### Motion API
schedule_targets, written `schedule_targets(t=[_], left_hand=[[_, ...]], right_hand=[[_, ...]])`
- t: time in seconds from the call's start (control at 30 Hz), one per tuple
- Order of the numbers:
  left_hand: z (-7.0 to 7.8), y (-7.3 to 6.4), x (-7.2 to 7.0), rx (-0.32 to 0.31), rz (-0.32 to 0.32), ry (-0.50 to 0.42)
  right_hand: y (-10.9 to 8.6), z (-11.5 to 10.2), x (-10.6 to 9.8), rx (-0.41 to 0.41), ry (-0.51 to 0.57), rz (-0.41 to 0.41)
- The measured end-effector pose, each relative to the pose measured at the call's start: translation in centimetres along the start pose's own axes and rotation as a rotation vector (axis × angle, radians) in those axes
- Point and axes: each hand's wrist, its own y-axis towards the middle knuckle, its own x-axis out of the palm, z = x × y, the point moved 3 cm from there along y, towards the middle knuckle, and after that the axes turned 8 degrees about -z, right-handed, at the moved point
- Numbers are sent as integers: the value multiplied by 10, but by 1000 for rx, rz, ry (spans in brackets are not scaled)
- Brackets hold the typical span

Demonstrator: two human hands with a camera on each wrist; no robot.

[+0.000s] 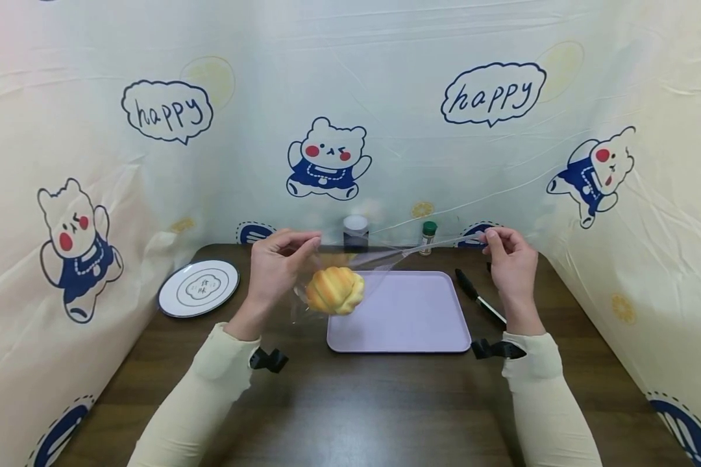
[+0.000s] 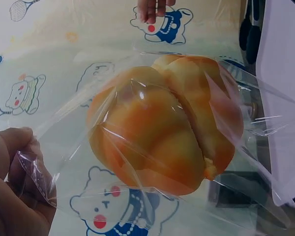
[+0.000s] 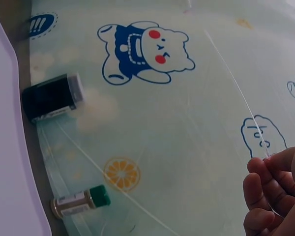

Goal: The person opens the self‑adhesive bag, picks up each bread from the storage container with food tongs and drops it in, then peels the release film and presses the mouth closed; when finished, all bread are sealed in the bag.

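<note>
A golden-brown bread roll [image 1: 335,290] hangs inside a clear plastic bag [image 1: 385,257], above the left edge of a lilac tray [image 1: 405,311]. My left hand [image 1: 276,267] pinches one side of the bag between thumb and fingers, just left of the bread. Up close in the left wrist view, the bread roll [image 2: 152,128] has a deep crease, and the film wraps around it. Off to the right, my right hand [image 1: 513,264] pinches a thin, stretched strand of the plastic, drawn taut between the two hands.
A white plate [image 1: 172,298] with a dark rim stands at the left. Behind the tray are a dark container [image 1: 356,235] with a pale lid and a small green-capped jar [image 1: 428,237]. A black-handled knife [image 1: 467,284] lies right of the tray, by my right wrist.
</note>
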Motion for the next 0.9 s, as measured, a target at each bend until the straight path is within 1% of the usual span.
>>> schedule_targets(t=[0.13,0.23,0.37,0.47,0.57,0.7,0.77,0.83,0.9], left_hand=[[0,1,-4,-1,-3,23],[0,1,-5,-8,-11,31],[1,0,-5,-3,-28,6],[1,0,-4,1,-42,-19],[0,0,-2,-10,-43,-31],[0,1,-2,-7,-22,-26],[0,1,-3,-15,-13,-28],[0,1,-4,-40,-5,-18],[-1,0,-5,-70,-4,-12]], right_hand=[[3,8,-8,27,17,11],[-1,2,-11,19,67,6],[-6,-7,-12,15,101,0],[-2,3,-15,40,78,17],[3,14,-17,65,52,34],[7,22,-24,111,77,68],[7,23,-28,134,111,76],[7,24,-33,164,159,62],[8,26,-39,188,173,18]])
